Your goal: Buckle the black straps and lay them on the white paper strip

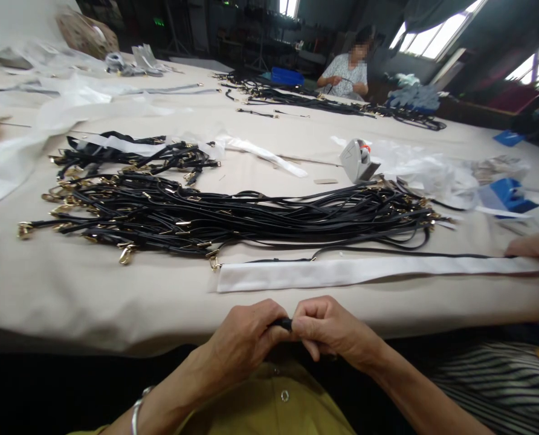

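Observation:
My left hand (250, 331) and my right hand (332, 327) meet in front of my body, just off the table's near edge. The fingers of both are closed around a short black strap (283, 324), of which only a small piece shows between them. Beyond them on the table lies a long white strip (292, 273), with a black strap running along its far side and a gold clasp (214, 263) at its left end. Farther in, a thick bundle of black straps (260, 211) with gold hooks and buckles stretches across the cloth.
A co-worker's hand (530, 246) rests on the white strip at the right edge. A white tape dispenser (359, 162) stands behind the bundle, with crumpled clear plastic (437, 175) beside it. Across the table (161, 314) another person (347, 69) handles a strap near more black straps.

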A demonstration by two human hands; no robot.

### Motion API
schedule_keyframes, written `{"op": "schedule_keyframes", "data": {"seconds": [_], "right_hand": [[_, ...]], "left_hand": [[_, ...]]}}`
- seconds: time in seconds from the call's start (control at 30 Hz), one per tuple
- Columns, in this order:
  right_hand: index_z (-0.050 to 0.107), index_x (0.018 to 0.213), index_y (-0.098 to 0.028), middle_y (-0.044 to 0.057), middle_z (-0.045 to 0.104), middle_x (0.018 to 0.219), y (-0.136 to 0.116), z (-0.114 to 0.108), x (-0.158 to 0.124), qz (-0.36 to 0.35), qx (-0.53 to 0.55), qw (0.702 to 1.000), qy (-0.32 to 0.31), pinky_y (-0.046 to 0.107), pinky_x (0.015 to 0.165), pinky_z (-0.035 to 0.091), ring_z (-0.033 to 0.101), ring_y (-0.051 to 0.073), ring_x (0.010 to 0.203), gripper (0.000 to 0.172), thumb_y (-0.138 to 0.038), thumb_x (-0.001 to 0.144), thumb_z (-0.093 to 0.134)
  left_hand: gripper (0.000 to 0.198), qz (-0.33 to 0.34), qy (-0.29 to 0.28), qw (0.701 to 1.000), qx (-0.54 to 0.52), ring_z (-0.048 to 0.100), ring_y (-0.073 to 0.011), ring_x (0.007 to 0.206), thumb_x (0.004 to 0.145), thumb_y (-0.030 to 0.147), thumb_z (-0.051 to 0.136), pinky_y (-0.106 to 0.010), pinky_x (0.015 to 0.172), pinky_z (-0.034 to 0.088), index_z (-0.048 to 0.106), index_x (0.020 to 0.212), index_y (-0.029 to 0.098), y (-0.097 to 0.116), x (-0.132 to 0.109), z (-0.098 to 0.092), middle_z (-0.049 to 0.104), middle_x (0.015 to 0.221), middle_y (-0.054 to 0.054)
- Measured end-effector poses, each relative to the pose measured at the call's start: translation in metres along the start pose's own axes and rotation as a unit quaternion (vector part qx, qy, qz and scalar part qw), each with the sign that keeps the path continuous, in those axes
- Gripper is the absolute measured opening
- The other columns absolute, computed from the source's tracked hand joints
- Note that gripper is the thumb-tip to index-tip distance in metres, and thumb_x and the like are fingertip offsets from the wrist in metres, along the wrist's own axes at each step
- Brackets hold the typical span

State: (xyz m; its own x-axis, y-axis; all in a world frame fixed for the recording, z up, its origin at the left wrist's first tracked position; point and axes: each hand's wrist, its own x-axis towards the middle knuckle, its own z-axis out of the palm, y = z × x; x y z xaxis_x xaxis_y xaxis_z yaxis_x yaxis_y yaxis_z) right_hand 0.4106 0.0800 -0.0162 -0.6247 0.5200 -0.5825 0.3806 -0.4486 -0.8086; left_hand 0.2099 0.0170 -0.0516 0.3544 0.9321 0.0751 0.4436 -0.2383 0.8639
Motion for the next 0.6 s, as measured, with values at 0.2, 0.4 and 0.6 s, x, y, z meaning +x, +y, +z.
{"op": "schedule_keyframes", "data": {"seconds": [0.2, 0.4, 0.6], "right_hand": [[0.064, 0.065, -0.014, -0.002, 0.059, 0.051, -0.009, 0.005, -0.006, -0.057, -0.143, 0.986, 0.056, 0.02, 0.051, 0.033, 0.044, 0.008, 0.05, 0.029, -0.037, 0.083, 0.064], [0.058, 0.063, -0.014, -0.004, 0.051, 0.046, -0.006, -0.005, 0.004, -0.006, -0.012, 0.998, -0.061, 0.018, 0.037, 0.018, 0.028, 0.004, 0.037, 0.051, -0.058, 0.089, 0.054], [0.064, 0.082, -0.012, 0.002, 0.065, 0.061, -0.013, -0.01, 0.012, 0.014, 0.063, 0.989, -0.135, 0.015, 0.035, 0.026, 0.038, 0.004, 0.037, 0.041, -0.051, 0.088, 0.061]], "left_hand": [[0.024, -0.079, -0.042, 0.989, -0.121, 0.05, -0.0123, 0.072, 0.097, 0.034, 0.042, -0.023, 0.068, 0.039, 0.059, 0.087, 0.02, 0.013, 0.001, -0.009, 0.058, 0.079, 0.002], [0.038, -0.128, -0.035, 0.97, -0.203, 0.044, -0.0132, 0.066, 0.094, 0.049, 0.041, -0.023, 0.061, 0.038, 0.052, 0.074, 0.018, 0.005, 0.008, -0.004, 0.05, 0.069, 0.002], [0.044, -0.151, -0.053, 0.921, -0.355, 0.042, -0.013, 0.064, 0.089, 0.057, 0.049, -0.024, 0.061, 0.037, 0.051, 0.069, 0.017, -0.001, 0.012, -0.005, 0.05, 0.068, 0.0]]}}
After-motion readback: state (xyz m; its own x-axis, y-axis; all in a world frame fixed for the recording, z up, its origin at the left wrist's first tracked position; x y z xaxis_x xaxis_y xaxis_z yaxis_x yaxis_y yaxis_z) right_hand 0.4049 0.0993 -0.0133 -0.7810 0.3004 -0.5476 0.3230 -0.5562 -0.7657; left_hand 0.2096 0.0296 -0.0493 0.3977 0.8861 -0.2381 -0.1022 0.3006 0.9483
